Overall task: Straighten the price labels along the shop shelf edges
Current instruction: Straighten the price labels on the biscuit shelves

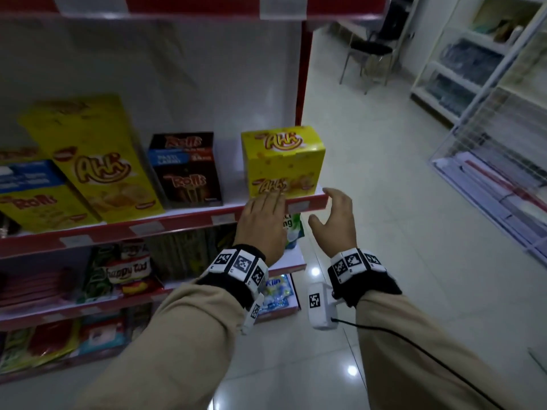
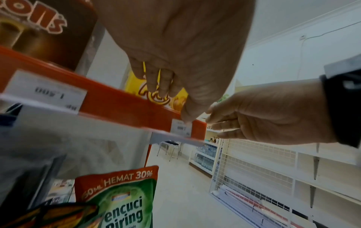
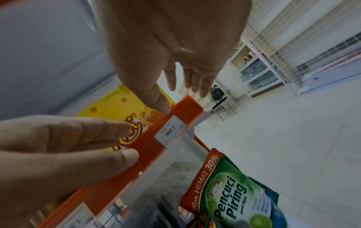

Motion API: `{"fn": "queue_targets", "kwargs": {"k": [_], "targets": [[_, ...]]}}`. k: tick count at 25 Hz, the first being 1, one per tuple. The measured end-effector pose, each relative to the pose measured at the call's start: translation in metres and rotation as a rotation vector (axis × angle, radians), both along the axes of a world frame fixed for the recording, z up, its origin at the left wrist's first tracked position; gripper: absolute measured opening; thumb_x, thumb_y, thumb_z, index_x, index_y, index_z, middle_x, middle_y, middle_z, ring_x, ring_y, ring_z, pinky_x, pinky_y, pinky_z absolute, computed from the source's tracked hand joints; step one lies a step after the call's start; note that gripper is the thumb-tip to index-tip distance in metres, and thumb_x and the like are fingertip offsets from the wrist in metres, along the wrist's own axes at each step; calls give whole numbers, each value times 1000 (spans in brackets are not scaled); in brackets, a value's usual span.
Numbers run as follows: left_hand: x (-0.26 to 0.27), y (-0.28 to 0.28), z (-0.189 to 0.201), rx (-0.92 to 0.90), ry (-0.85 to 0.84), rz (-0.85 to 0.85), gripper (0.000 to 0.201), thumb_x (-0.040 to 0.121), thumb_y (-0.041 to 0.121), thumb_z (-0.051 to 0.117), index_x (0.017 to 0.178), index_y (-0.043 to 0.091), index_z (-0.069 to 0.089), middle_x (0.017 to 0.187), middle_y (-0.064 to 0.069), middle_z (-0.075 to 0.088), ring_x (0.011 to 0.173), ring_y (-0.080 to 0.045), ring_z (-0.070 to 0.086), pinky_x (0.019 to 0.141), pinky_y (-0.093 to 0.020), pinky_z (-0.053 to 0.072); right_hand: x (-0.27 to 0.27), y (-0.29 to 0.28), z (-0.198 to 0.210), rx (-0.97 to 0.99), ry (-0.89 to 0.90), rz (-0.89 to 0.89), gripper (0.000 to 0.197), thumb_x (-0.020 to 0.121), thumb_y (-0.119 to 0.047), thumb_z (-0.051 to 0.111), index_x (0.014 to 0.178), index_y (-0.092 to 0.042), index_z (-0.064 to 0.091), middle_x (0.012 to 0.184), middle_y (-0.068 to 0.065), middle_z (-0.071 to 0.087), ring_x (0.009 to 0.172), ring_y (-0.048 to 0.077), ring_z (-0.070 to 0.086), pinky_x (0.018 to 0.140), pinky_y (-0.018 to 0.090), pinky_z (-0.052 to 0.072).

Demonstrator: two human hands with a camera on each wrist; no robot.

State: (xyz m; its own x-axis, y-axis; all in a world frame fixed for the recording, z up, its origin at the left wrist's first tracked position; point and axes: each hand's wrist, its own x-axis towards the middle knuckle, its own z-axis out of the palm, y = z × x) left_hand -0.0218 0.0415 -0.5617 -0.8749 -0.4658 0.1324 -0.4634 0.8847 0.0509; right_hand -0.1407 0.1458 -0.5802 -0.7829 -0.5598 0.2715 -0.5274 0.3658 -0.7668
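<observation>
Red shelf edge (image 1: 183, 221) carries the price label (image 1: 298, 207) at its right end, below the yellow box (image 1: 282, 161). Left hand (image 1: 262, 223), fingers straight, rests at the label's nine o'clock; right hand (image 1: 336, 220) hovers relaxed, holding nothing, at three o'clock.

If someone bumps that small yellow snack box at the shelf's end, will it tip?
Probably easily. The yellow box is cardboard, likely light, and stands upright beside the shelf's open end. The left hand sits just below it.
</observation>
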Motion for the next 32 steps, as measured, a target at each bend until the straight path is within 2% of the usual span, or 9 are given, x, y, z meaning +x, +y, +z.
{"fn": "queue_targets", "kwargs": {"k": [4, 6, 9, 13, 16, 20, 24, 29, 32], "targets": [[1, -1, -35, 15, 7, 30, 75, 90, 39, 51, 150, 11, 14, 157, -5, 14, 143, -23, 14, 116, -37, 12, -4, -8, -30, -28, -74, 5, 65, 85, -7, 61, 143, 0, 33, 148, 16, 34, 139, 27, 31, 114, 35, 27], [3, -1, -41, -17, 21, 33, 76, 89, 39, 51, 150, 12, 15, 158, -4, 14, 143, -22, 14, 116, -37, 13, 0, -7, -39, -141, -75, -34, 61, 85, -5, 59, 141, -1, 37, 146, 15, 38, 136, 27, 37, 111, 43, 35], [2, -3, -41, -58, 53, 46, 72, 87, 37, 51, 148, 14, 21, 154, -3, 22, 139, -22, 22, 110, -39, 19, -1, -2, -46, -221, -6, -53, 54, 82, -1, 58, 134, -4, 48, 135, 14, 44, 125, 26, 46, 102, 45, 44], [-1, -5, -38, -85, 98, 61, 64, 85, 33, 54, 142, 13, 32, 146, -5, 36, 130, -25, 34, 102, -41, 29, -9, -2, -39, 3, 179, -54, 44, 77, -9, 63, 120, -8, 57, 123, 16, 46, 112, 33, 41, 92, 44, 43], [-3, -4, -40, -83, 154, 63, 57, 84, 29, 56, 137, 11, 41, 139, -7, 43, 125, -28, 40, 98, -41, 35, -10, -6, -32, 179, 351, -130, 37, 75, -19, 62, 111, -12, 58, 122, 10, 50, 113, 33, 39, 88, 42, 38], [-1, -5, -39, -126, 176, 30, 54, 81, 26, 62, 131, 10, 50, 134, -9, 50, 120, -30, 47, 93, -41, 39, -15, -12, -26, 179, 584, 40, 25, 74, -8, 60, 98, -4, 60, 105, 15, 58, 97, 35, 51, 81, 42, 43], [0, -4, -38, -103, 182, 35, 51, 81, 25, 60, 129, 10, 50, 136, -10, 48, 123, -30, 46, 93, -42, 41, -16, -20, -22, 107, 647, 171, 16, 75, 1, 59, 90, -2, 60, 92, 17, 60, 84, 36, 53, 69, 43, 48], [4, -1, -41, -139, 222, 47, 50, 74, 24, 67, 121, 11, 55, 119, -11, 54, 109, -33, 50, 85, -42, 43, -15, -15, -28, 107, 661, 206, 27, 77, 0, 58, 103, -2, 65, 99, 15, 65, 92, 37, 56, 76, 43, 49], [4, -3, -42, -141, 244, 24, 49, 73, 21, 67, 119, 11, 55, 112, -10, 55, 102, -31, 50, 86, -42, 41, -13, -18, -27, 146, 650, 182, 23, 75, -3, 60, 98, -3, 65, 97, 17, 60, 88, 37, 53, 72, 44, 46]]}}
